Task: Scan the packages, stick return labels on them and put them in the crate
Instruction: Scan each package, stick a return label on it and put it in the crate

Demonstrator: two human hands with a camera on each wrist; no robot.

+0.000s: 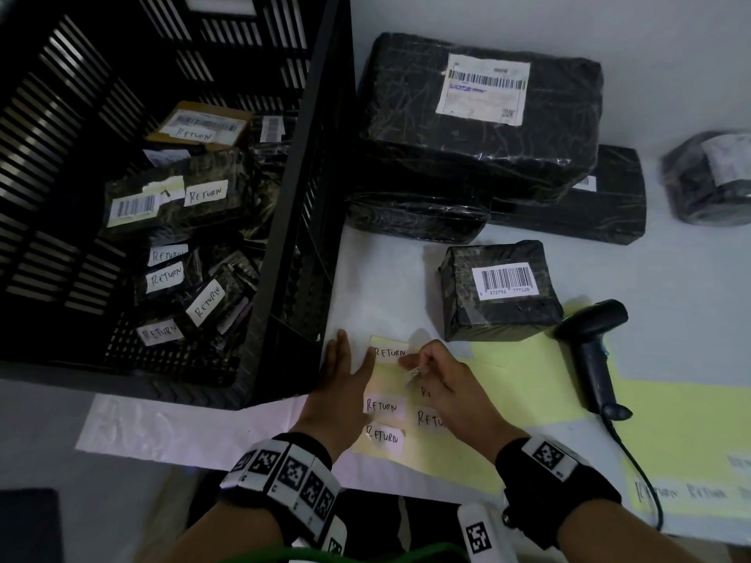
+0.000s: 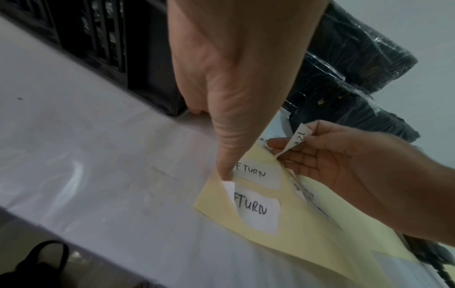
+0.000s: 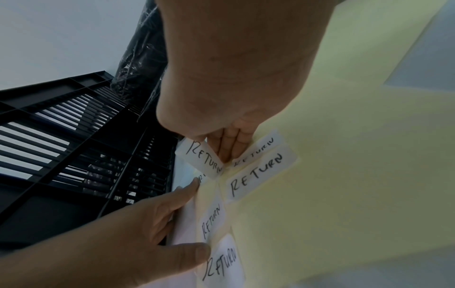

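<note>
Pinching a white handwritten "RETURN" label (image 3: 204, 158) with right hand (image 1: 443, 379); pressing pale yellow backing sheet (image 1: 508, 400) with flat, released left hand (image 1: 341, 384) near the desk's (image 1: 670, 278) front edge.

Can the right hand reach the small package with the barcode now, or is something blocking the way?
Probably yes. The small package lies just beyond the right hand on the table, with nothing between them. But this hand pinches a peeled return label, so its fingers are not free.
</note>
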